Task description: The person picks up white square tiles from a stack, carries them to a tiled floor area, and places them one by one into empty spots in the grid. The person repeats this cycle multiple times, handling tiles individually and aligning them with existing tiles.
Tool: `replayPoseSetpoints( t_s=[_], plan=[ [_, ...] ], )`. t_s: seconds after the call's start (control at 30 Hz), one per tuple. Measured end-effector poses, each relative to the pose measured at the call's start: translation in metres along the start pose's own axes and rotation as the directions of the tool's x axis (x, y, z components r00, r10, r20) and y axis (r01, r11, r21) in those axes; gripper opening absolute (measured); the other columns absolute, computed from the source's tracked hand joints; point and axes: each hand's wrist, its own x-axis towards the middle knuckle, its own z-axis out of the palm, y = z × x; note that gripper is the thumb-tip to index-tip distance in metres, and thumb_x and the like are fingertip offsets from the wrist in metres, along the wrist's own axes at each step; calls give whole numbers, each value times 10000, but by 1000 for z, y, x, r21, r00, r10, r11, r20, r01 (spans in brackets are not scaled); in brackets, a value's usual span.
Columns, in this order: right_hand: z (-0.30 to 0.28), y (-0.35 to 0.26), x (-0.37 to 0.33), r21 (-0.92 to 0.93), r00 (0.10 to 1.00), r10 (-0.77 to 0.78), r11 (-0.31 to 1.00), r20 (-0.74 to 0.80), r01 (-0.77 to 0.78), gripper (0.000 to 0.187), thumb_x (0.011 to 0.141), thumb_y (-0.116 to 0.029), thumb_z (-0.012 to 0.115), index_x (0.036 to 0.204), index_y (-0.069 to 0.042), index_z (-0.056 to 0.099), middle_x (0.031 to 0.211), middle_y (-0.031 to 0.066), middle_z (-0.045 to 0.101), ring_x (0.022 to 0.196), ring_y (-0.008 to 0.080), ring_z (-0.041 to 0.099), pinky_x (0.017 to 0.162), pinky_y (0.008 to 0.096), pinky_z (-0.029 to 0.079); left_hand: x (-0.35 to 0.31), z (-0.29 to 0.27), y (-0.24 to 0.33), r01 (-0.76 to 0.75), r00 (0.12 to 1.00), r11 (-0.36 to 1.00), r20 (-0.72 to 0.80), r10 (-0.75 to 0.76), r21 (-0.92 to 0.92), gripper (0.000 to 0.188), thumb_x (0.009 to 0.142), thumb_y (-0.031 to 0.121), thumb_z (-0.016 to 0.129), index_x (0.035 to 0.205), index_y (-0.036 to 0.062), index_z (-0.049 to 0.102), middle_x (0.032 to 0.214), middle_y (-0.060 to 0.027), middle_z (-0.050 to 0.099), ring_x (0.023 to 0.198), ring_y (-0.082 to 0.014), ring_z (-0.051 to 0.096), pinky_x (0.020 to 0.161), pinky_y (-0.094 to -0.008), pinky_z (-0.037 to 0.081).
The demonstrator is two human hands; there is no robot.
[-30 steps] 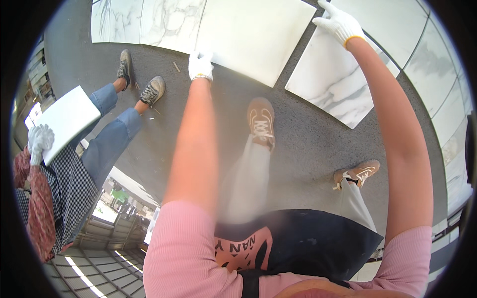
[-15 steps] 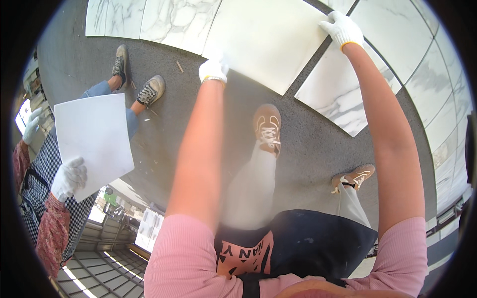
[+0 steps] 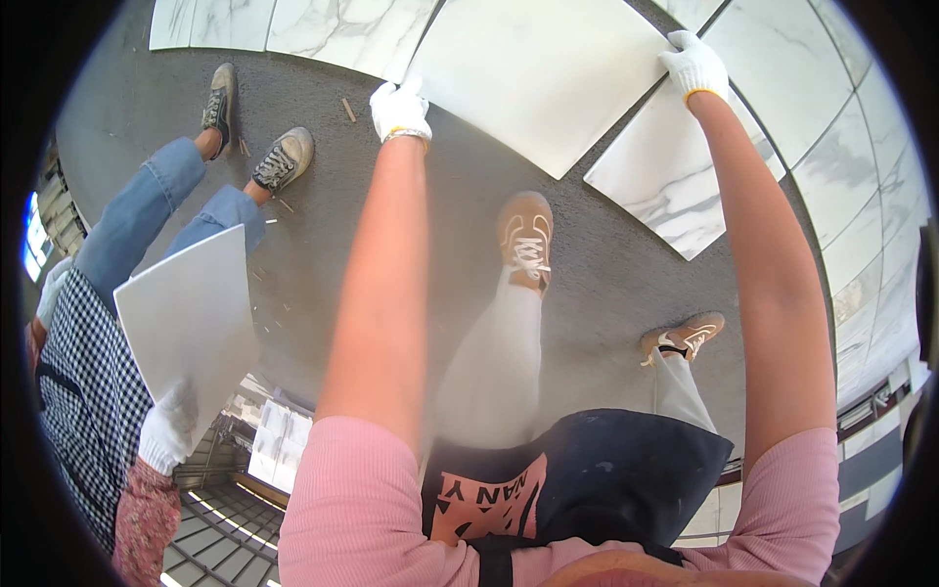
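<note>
A large white marble-look tile [image 3: 543,73] lies among other tiles on the grey floor in front of me. My left hand [image 3: 401,110], in a white knit glove, is at its near left corner, thumb and fingers bent around the edge. The right corner of this tile is under my right hand [image 3: 696,67], gloved the same way, its fingers curled at the edge. The fingertips of both hands are partly hidden. A grey-veined tile [image 3: 665,166] lies just right of the large one, with a dark gap between them.
More veined tiles [image 3: 342,34] run along the far left, and others [image 3: 792,68] cover the right. A co-worker at left holds a white panel [image 3: 191,313] in a gloved hand [image 3: 171,430]. Small debris [image 3: 348,110] lies on the floor. My brown shoe [image 3: 526,240] stands near the tile.
My left hand has shifted left along the large tile's edge to its corner. My right hand stays at the right corner. The co-worker's panel has turned more edge-on.
</note>
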Motion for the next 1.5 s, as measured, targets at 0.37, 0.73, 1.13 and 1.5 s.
replayPoseSetpoints(
  t_s=[0.37, 0.73, 1.13, 1.5],
  plan=[
    [14, 19, -3, 93, 996, -57, 994, -72, 64, 537, 813, -323, 727, 1311, -132, 665, 1189, 177, 723, 1096, 347, 687, 962, 398, 526, -17, 23, 8, 42, 938, 930, -334, 89, 366, 784, 845, 68, 792, 1527, 139, 411, 1312, -147, 632, 1058, -242, 659, 924, -362, 559],
    [12, 14, -5, 134, 1000, -9, 991, -17, 11, 548, 789, -320, 751, 1295, -127, 669, 1151, 159, 737, 1048, 327, 704, 925, 392, 539, -5, 0, -10, -207, 932, 764, -114, 344, 612, 726, 804, 77, 825, 1436, 78, 468, 1120, -90, 678, 994, -233, 647, 920, -381, 526],
    [-2, 4, -4, 288, 999, 30, 958, -39, -18, 554, 747, -327, 793, 1246, -104, 701, 1146, 150, 734, 1051, 278, 703, 930, 374, 545, -20, -10, -24, -161, 924, 574, -83, 374, 803, 771, 753, 184, 869, 1439, 146, 520, 1229, -124, 620, 935, -216, 649, 838, -374, 569],
    [-2, -7, 0, 304, 979, 200, 931, 31, -200, 504, 762, -318, 787, 1220, -124, 709, 1050, 124, 743, 949, 231, 698, 867, 340, 552, -39, 24, -9, 204, 977, 958, -98, -188, 199, 670, 797, -67, 764, 1306, 112, 366, 1187, -123, 585, 971, -273, 646, 683, -431, 649]
  ],
)
